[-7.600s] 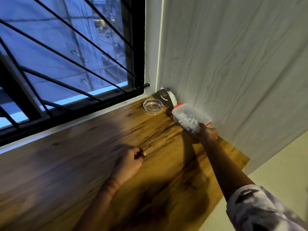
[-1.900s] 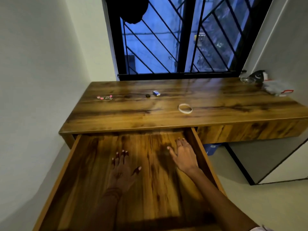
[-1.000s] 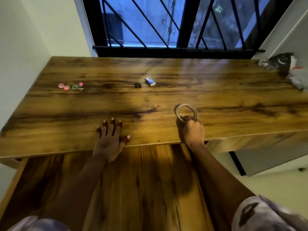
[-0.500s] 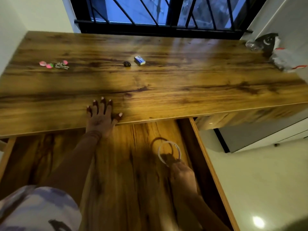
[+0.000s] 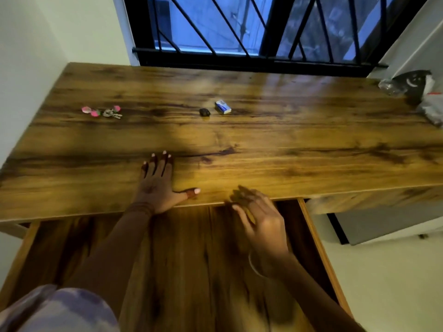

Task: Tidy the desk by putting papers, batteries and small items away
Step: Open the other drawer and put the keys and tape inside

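Our left grip (image 5: 158, 185) lay flat on the front edge of the table (image 5: 275, 149), fingers straight, holding nothing. Our right grip (image 5: 262, 224) hung over the open drawer (image 5: 314, 238). It was blurred, with its fingers loose and spread, and we could see nothing in it. A pale ring (image 5: 252, 267) lay on the drawer floor, mostly hidden under that wrist, so we counted it as put away.

Near the middle of the table, well apart from both grips, sat a small dark item (image 5: 204, 112) just beside a blue-and-white box (image 5: 223, 107). A bunch of keys with pink tags (image 5: 102, 112) lay toward the left. In the far right corner were a dark bag (image 5: 412, 81) and something pale and blurred that we could not make out.

We judged the step in hand to be a reach with the right grip for the next small thing. To do it well, we thought it best to keep the left grip planted as a brace and lean in over the drawer without nudging it shut. The box and the dark item sat close enough to take in one trip. The dark item was low, so it wanted a fingertip pinch from above. The keys would travel better lifted in one bunch than dragged across the wood.
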`<state>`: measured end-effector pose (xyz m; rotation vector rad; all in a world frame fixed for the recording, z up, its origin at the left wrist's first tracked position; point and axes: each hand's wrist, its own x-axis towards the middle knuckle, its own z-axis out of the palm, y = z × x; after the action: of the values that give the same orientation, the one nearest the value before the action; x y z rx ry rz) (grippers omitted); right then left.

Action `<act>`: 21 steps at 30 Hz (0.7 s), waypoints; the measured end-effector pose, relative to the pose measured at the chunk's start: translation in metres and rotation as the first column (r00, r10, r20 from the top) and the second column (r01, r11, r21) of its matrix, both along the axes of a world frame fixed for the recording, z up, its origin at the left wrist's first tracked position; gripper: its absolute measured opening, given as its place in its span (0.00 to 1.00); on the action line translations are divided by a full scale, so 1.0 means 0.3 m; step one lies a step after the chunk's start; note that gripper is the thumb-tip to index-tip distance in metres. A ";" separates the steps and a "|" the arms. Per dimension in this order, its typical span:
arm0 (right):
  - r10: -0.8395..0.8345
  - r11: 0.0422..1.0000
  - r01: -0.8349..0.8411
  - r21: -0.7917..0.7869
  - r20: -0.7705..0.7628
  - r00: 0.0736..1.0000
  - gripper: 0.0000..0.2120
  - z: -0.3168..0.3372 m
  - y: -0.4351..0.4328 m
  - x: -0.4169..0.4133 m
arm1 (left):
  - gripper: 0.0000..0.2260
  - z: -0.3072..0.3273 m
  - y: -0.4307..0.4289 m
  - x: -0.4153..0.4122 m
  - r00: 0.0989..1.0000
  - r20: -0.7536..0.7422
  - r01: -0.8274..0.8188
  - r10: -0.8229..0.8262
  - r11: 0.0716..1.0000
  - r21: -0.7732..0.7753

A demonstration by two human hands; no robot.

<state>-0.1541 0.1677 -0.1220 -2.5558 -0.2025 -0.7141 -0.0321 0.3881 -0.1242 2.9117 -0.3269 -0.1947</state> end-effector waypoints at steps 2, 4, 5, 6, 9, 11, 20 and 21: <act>0.022 1.000 -0.022 0.003 0.062 0.998 0.14 0.065 0.028 0.189 | 0.57 -0.013 0.003 0.026 0.999 0.046 -0.001 0.001 1.000 -0.003; 0.015 0.999 -0.014 -0.043 0.016 1.000 0.17 0.103 0.040 0.380 | 0.57 -0.021 0.000 0.056 0.997 0.074 -0.007 0.008 1.000 -0.013; 0.001 0.998 -0.006 -0.062 -0.074 0.997 0.18 0.109 0.041 0.474 | 0.56 -0.022 0.000 0.080 0.997 0.081 -0.010 0.011 1.000 -0.017; -0.012 0.997 -0.001 -0.072 -0.181 0.983 0.20 0.107 0.037 0.560 | 0.56 -0.019 0.000 0.103 0.996 0.089 -0.011 0.012 1.000 -0.014; -0.092 0.991 0.048 -0.122 -0.381 0.920 0.24 0.065 0.006 0.784 | 0.53 -0.011 -0.004 0.183 0.995 0.096 0.006 -0.006 1.000 0.000; -0.133 0.983 0.064 -0.175 -0.416 0.900 0.25 0.028 -0.009 0.887 | 0.50 -0.006 -0.013 0.242 0.996 0.083 0.020 -0.021 1.000 0.018; -0.204 0.971 0.155 -0.179 -0.293 0.934 0.17 -0.034 0.002 0.974 | 0.29 0.060 -0.205 0.545 0.993 0.096 -0.036 0.067 0.953 -0.300; -0.213 0.970 0.169 -0.177 -0.273 0.938 0.17 -0.032 0.002 0.974 | 0.28 0.071 -0.223 0.570 0.992 0.106 -0.028 0.065 0.948 -0.318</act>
<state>0.1382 0.1682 -0.1315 -2.8145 0.0956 -0.3931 0.1389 0.3214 -0.1030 2.6132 -0.2786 0.0331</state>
